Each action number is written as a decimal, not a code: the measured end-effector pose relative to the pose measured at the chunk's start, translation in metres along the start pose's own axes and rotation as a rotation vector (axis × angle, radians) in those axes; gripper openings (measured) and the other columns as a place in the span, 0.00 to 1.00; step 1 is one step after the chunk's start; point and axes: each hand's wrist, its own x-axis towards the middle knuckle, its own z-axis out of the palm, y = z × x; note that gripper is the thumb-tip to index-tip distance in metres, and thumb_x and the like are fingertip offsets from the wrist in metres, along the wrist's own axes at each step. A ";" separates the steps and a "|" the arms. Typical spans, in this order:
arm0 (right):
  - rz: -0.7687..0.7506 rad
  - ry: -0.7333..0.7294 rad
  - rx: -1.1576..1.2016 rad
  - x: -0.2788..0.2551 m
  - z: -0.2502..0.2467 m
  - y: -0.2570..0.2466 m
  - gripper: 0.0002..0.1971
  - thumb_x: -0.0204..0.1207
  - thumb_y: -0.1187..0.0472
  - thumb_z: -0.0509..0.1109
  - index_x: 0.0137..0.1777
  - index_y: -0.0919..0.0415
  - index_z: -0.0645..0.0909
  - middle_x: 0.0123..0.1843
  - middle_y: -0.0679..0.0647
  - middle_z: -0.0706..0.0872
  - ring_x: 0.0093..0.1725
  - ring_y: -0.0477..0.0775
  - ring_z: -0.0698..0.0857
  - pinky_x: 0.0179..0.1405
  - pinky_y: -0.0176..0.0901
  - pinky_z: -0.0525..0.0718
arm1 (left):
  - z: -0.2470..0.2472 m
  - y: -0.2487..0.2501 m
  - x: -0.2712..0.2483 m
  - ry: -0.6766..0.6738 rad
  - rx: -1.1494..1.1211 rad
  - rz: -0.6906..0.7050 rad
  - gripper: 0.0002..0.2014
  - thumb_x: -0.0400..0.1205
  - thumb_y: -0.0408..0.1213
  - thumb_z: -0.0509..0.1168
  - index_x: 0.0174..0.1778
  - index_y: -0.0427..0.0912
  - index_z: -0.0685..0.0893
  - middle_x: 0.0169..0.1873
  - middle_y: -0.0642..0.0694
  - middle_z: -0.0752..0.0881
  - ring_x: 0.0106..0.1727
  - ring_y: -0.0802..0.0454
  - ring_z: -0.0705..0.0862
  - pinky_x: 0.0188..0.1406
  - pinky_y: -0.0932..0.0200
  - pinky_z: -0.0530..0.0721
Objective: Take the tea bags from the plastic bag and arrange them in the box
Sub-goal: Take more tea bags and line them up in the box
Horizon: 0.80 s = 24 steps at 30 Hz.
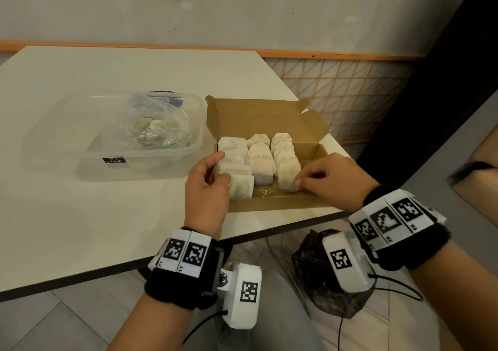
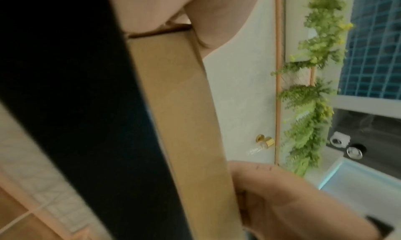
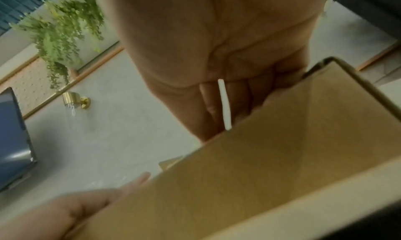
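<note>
An open brown cardboard box (image 1: pixel 269 204) stands near the table's front right corner with its lid tilted back. Three rows of white tea bags (image 1: pixel 262 162) lie in it, with loose strings at the front. My left hand (image 1: pixel 219 169) grips the box's left wall (image 2: pixel 184 123), thumb inside against the front left tea bag (image 1: pixel 241 187). My right hand (image 1: pixel 299 179) pinches the front tea bag of the right row (image 1: pixel 287 173), which shows as a white edge (image 3: pixel 225 105) between the fingers. The crumpled clear plastic bag (image 1: pixel 153 124) holds a few more tea bags.
The plastic bag lies in a clear plastic container (image 1: pixel 80 146) left of the box. The white table's (image 1: pixel 107 216) front edge runs just below my wrists. A black bag (image 1: pixel 318 270) sits on the floor below, and brown cartons (image 1: pixel 482 173) stand at the right.
</note>
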 end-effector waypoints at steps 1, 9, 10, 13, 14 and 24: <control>-0.023 -0.040 -0.026 -0.002 0.003 0.000 0.08 0.76 0.55 0.68 0.47 0.50 0.89 0.45 0.46 0.89 0.49 0.46 0.84 0.51 0.38 0.80 | 0.000 0.002 0.000 -0.010 -0.058 -0.036 0.21 0.78 0.19 0.61 0.57 0.50 0.83 0.63 0.44 0.83 0.63 0.51 0.82 0.54 0.61 0.83; -0.069 0.041 -0.011 0.006 0.011 -0.004 0.10 0.78 0.57 0.65 0.53 0.52 0.87 0.45 0.43 0.86 0.48 0.45 0.80 0.44 0.31 0.74 | -0.001 0.009 0.000 -0.037 -0.210 -0.122 0.23 0.76 0.15 0.61 0.59 0.45 0.83 0.62 0.42 0.85 0.63 0.48 0.83 0.55 0.56 0.84; -0.068 0.077 0.042 0.007 0.010 -0.005 0.09 0.78 0.58 0.66 0.52 0.52 0.87 0.44 0.44 0.86 0.46 0.46 0.81 0.43 0.30 0.74 | -0.001 0.009 0.000 -0.038 -0.209 -0.120 0.23 0.76 0.15 0.61 0.58 0.46 0.83 0.62 0.43 0.85 0.63 0.48 0.83 0.54 0.57 0.84; -0.077 0.102 0.149 0.013 0.011 -0.015 0.08 0.77 0.59 0.68 0.53 0.53 0.86 0.42 0.52 0.88 0.43 0.48 0.84 0.42 0.30 0.79 | 0.000 0.009 -0.001 -0.035 -0.201 -0.115 0.23 0.76 0.15 0.60 0.58 0.47 0.83 0.61 0.44 0.85 0.62 0.50 0.83 0.53 0.58 0.84; -0.080 0.082 0.155 0.016 0.014 -0.019 0.09 0.77 0.59 0.68 0.54 0.54 0.85 0.42 0.53 0.88 0.43 0.48 0.85 0.43 0.31 0.80 | 0.000 0.009 -0.001 -0.036 -0.198 -0.110 0.23 0.76 0.15 0.60 0.58 0.47 0.83 0.61 0.44 0.85 0.61 0.50 0.83 0.52 0.60 0.84; 0.059 -0.041 0.065 0.029 0.031 -0.027 0.12 0.75 0.57 0.69 0.51 0.66 0.84 0.46 0.61 0.89 0.48 0.59 0.86 0.54 0.54 0.85 | -0.001 0.010 -0.002 -0.056 -0.214 -0.103 0.23 0.76 0.15 0.60 0.57 0.47 0.83 0.59 0.45 0.85 0.59 0.53 0.84 0.47 0.64 0.85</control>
